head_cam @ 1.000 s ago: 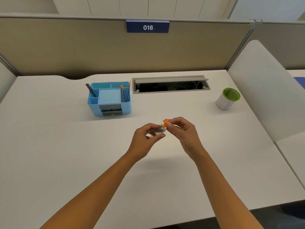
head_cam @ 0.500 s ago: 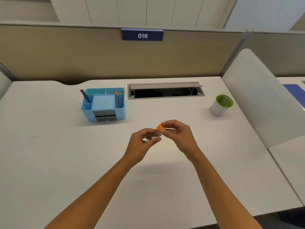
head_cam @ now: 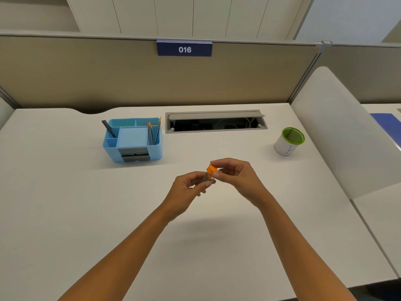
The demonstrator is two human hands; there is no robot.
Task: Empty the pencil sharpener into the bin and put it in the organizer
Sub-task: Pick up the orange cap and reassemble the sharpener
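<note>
A small pencil sharpener is held above the middle of the white desk by both hands. Its orange cap (head_cam: 211,169) is pinched by the fingertips of my right hand (head_cam: 237,178). My left hand (head_cam: 188,189) grips the clear body (head_cam: 207,178) just below the cap. The two parts look slightly separated and tilted. A blue desk organizer (head_cam: 132,140) stands at the back left, holding pencils and a dark pen. The small white bin with a green rim (head_cam: 290,140) sits at the back right, tilted towards me.
An open grey cable tray (head_cam: 216,121) is set into the desk behind the hands. A beige partition with a "016" sign (head_cam: 184,48) closes the back. A white side divider (head_cam: 338,129) rises on the right, close behind the bin.
The orange cap has tipped up and away from the clear body between my fingers. The hands stay at the same spot over the desk; my head has shifted a little.
</note>
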